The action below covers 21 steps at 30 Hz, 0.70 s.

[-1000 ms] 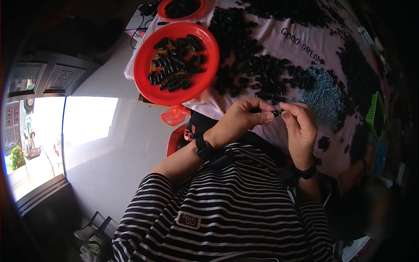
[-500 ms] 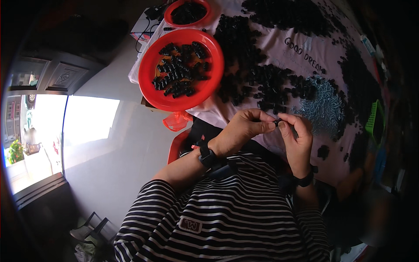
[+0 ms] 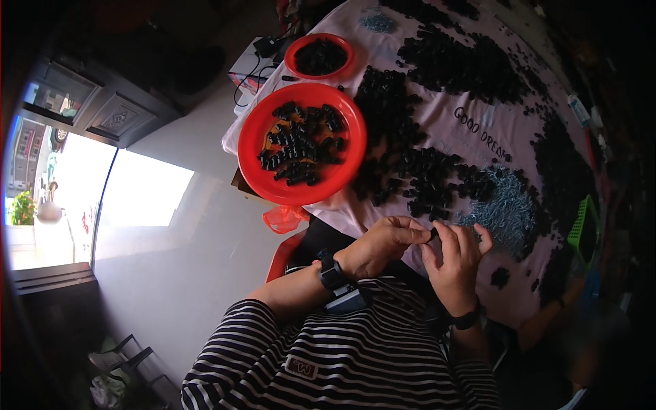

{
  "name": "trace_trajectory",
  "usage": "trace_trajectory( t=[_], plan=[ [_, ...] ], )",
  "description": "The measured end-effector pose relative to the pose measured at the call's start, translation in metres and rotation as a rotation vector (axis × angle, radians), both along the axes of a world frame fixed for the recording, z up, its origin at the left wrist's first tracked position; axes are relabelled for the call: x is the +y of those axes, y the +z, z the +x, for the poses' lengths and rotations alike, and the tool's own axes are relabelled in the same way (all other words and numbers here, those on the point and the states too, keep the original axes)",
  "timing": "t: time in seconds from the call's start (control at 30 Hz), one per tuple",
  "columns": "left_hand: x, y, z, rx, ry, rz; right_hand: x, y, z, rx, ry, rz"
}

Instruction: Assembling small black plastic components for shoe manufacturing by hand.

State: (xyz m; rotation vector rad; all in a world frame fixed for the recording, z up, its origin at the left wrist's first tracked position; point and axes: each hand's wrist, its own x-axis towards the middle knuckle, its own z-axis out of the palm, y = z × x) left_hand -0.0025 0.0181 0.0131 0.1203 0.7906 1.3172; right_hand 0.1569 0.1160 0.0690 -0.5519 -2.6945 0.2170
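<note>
In front of my body, my left hand (image 3: 383, 247) pinches a small black plastic part (image 3: 432, 235) between thumb and fingertips. My right hand (image 3: 456, 270) meets it from the other side, index fingertip and thumb closed about the same part, its other fingers lifted and spread. The part's details are too small and dark to make out. Just beyond my hands lie a heap of loose black plastic parts (image 3: 427, 181) and a pile of small bluish screw-like pieces (image 3: 506, 212). To the left, a big red plate (image 3: 249, 130) holds joined-looking black pieces (image 3: 297, 147).
A smaller red bowl (image 3: 290, 58) of black pieces stands behind the plate. More black parts (image 3: 465, 65) cover the far pink cloth (image 3: 444, 126). A green basket (image 3: 583, 222) sits at the right edge. Another person's hand (image 3: 536, 328) shows dimly at lower right. A red bag (image 3: 285, 219) hangs below the plate.
My view has shifted, so the table sits lower in the picture. The right hand's outer fingers have lifted and spread; the small black part stays at the fingertips.
</note>
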Motion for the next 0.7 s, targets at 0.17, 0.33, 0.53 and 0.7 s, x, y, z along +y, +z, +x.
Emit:
trace_trajectory(
  t=[0.17, 0.33, 0.53, 0.7],
  plan=[
    [0.002, 0.009, 0.001, 0.073, -0.026, 0.012, -0.001, 0.000, 0.000, 0.036, 0.049, -0.002],
    [0.000, -0.003, 0.005, 0.143, -0.001, 0.046, -0.007, 0.001, -0.001, -0.001, 0.037, 0.061],
    [0.001, -0.006, 0.000, 0.207, -0.030, 0.134, -0.005, -0.006, -0.001, -0.015, 0.034, 0.099],
    [-0.003, 0.007, -0.011, 0.307, -0.102, 0.126, -0.001, -0.006, -0.004, 0.039, 0.044, 0.135]
  ],
)
